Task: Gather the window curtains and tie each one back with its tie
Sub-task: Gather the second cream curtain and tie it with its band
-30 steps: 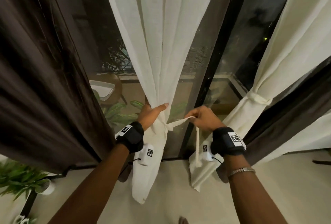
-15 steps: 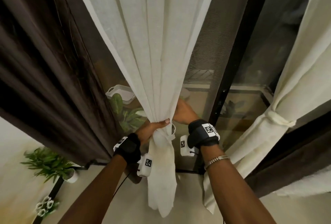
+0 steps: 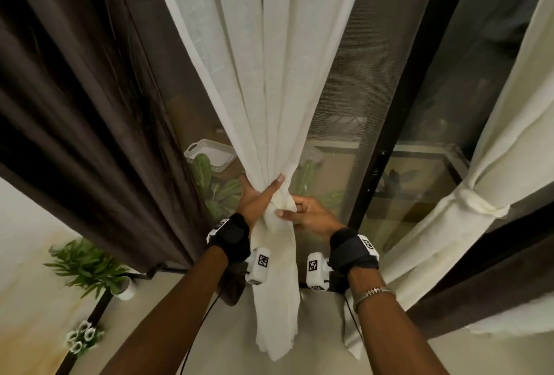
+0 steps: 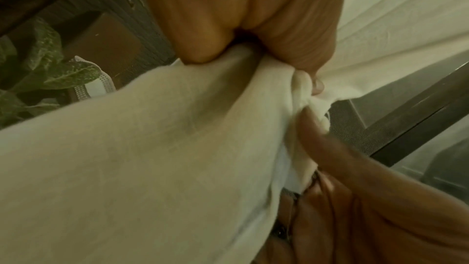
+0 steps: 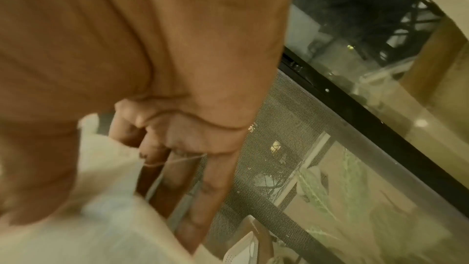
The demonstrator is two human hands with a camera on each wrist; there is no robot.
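The middle white curtain (image 3: pixel 269 74) is bunched into a narrow neck at waist height. My left hand (image 3: pixel 263 194) grips that neck, thumb across the front and fingers behind. My right hand (image 3: pixel 292 209) pinches the white tie (image 3: pixel 284 205) where it wraps the neck. In the left wrist view the tie (image 4: pixel 312 103) is bunched against the curtain (image 4: pixel 152 148), between my left hand (image 4: pixel 253 51) and the right thumb. The right wrist view shows my right hand's curled fingers (image 5: pixel 177 168) beside blurred white cloth (image 5: pixel 101 208). The right white curtain (image 3: pixel 449 134) hangs held by its tie (image 3: pixel 476 205).
A dark brown curtain (image 3: pixel 90 104) hangs at the left and another at the lower right. The black door frame (image 3: pixel 386 134) and mesh screen stand just behind the hands. A potted plant (image 3: pixel 87 269) sits on a stand at the lower left. Behind the glass are a white basket (image 3: pixel 209 154) and leafy plants.
My right hand pulled the tie out to the right, passed behind the curtain, and is now back in front, pinching the tie at the neck. My left hand kept its grip.
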